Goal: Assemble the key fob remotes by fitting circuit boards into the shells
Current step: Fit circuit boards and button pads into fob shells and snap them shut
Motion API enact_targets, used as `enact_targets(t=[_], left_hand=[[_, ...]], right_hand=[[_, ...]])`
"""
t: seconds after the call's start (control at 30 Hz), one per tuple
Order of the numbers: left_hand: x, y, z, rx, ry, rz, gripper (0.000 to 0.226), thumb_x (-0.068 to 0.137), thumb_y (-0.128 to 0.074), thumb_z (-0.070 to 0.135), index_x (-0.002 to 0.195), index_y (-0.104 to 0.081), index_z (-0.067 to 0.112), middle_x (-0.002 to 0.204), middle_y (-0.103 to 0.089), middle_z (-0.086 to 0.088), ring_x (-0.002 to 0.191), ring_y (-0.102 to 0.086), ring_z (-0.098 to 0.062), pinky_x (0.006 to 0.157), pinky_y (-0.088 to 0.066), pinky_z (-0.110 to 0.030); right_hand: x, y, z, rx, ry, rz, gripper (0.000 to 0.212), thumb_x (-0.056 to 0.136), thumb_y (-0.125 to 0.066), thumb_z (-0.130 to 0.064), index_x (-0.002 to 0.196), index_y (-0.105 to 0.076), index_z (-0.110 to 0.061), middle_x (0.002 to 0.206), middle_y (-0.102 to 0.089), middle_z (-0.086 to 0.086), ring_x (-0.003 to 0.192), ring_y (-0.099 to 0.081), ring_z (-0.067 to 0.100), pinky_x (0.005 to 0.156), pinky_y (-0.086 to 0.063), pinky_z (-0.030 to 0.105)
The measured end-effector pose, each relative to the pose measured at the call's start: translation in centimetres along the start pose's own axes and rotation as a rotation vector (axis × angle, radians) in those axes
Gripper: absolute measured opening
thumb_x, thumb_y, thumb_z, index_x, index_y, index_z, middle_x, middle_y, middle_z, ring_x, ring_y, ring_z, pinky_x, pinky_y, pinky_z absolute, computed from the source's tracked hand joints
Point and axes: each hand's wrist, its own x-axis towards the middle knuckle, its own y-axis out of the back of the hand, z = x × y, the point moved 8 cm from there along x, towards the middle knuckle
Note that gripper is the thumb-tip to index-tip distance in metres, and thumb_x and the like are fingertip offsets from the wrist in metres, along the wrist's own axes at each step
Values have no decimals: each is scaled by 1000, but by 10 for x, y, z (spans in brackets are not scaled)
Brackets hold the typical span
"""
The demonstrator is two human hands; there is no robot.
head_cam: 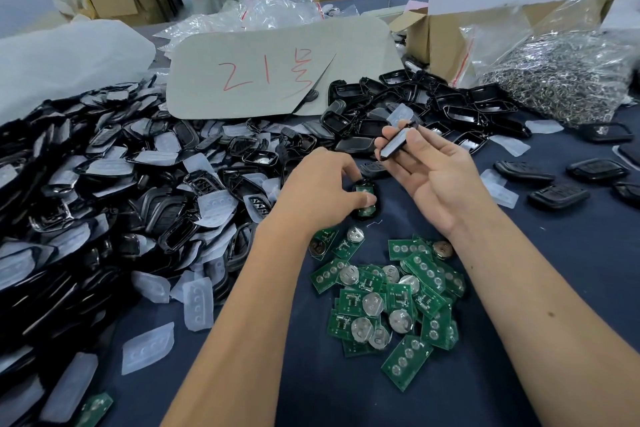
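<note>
Left hand [323, 184] is pressing down at frame center, fingers curled round a black shell [367, 199] lying on the desk [571, 270], thumb tip sitting on the green circuit board [364, 191] already seated in it. Right hand [440, 177] is hovering palm-up at 2 o'clock of the left, fingers pinching a second shell half [398, 144] tilted edge-on, glossy side showing; it's clear of the desk. Loose boards pile [391, 298] is sitting at 6 o'clock of the hands, between the 2 forearms, green boards mixed button-pad side and coin-cell side up, overlapping. Big heap of black shells and translucent rubber keypads [121, 191] is filling the 9 o'clock side, spilling to the near-left edge. More open shell halves [433, 104] are stacked at 12 to 1 o'clock, just behind the right hand. Closed fobs [561, 196] are lying apart from each other at 3 o'clock. Grey card with red marker writing [277, 69] is leaning over the heap at 12 o'clock. Clear bag of metal key rings [561, 76] is sitting at 2 o'clock beside an open cardboard box [436, 35]. Can't tell whether the board is fully clipped in.
</note>
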Motion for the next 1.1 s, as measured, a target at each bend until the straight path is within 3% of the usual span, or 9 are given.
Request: enact_targets(t=[0.1,0.23,0.3,0.37,0.47,0.67,0.9,1.03,1.1], left_hand=[[-1,2,-1,-173,8,36,31,75,-91,32,88,-63,28,87,-63,11,72,-56,-2,66,-43,-24],[-2,13,-10,-327,81,229,28,83,-85,26,84,-57,25,77,-63,0,66,-62,-13,62,-55,-31],[-2,13,-19,-569,152,270,24,91,-78,18,86,-55,19,84,-64,-11,60,-69,-17,57,-62,-37],[-2,7,-27,-834,246,255,21,95,-74,13,90,-53,12,93,-65,-19,57,-71,-24,54,-61,-35],[-2,2,-33,-1025,331,262,20,96,-73,9,89,-54,8,90,-59,-19,58,-61,-20,57,-60,-28],[-3,-3,-33,-1096,383,207,16,92,-71,-3,103,-60,2,103,-63,-20,71,-64,-24,62,-61,-29],[-5,-1,-32,-1116,379,207,20,89,-66,-10,104,-59,1,93,-60,-17,63,-57,-19,62,-61,-29],[-5,0,-31,-1096,371,212,25,89,-63,-12,113,-60,-6,91,-62,-19,70,-58,-24,61,-61,-27],[-6,0,-30,-1089,359,215,23,89,-64,-12,111,-62,-5,87,-65,-17,61,-60,-18,63,-61,-28]], right_hand=[[0,-1,0,3,-16,-27,19,104,-53,-7,119,-64,-1,113,-75,14,105,-74,29,92,-61,37],[1,-3,2,-32,-31,-50,20,101,-55,-8,117,-66,-2,110,-74,12,111,-72,32,102,-57,42],[0,-6,3,-44,-52,-79,23,98,-59,-10,118,-67,-3,109,-73,10,112,-70,30,101,-58,41],[-1,-11,5,-65,-70,-132,30,92,-62,-14,120,-67,-5,108,-74,9,107,-70,26,94,-61,39],[-3,-16,7,-122,-85,-177,36,89,-63,-17,122,-67,-4,108,-76,8,100,-72,22,87,-61,34],[-2,-16,10,-164,-91,-191,33,89,-63,-16,120,-69,-6,110,-75,9,108,-69,26,102,-57,42],[-3,-16,10,-168,-86,-189,36,88,-64,-15,122,-68,-3,113,-74,11,112,-67,30,103,-56,42],[-4,-17,9,-186,-80,-178,39,88,-64,-15,124,-66,-1,113,-73,13,112,-67,30,103,-57,43],[-4,-17,9,-199,-73,-169,40,87,-65,-14,125,-66,0,113,-73,14,109,-68,27,97,-59,40]])
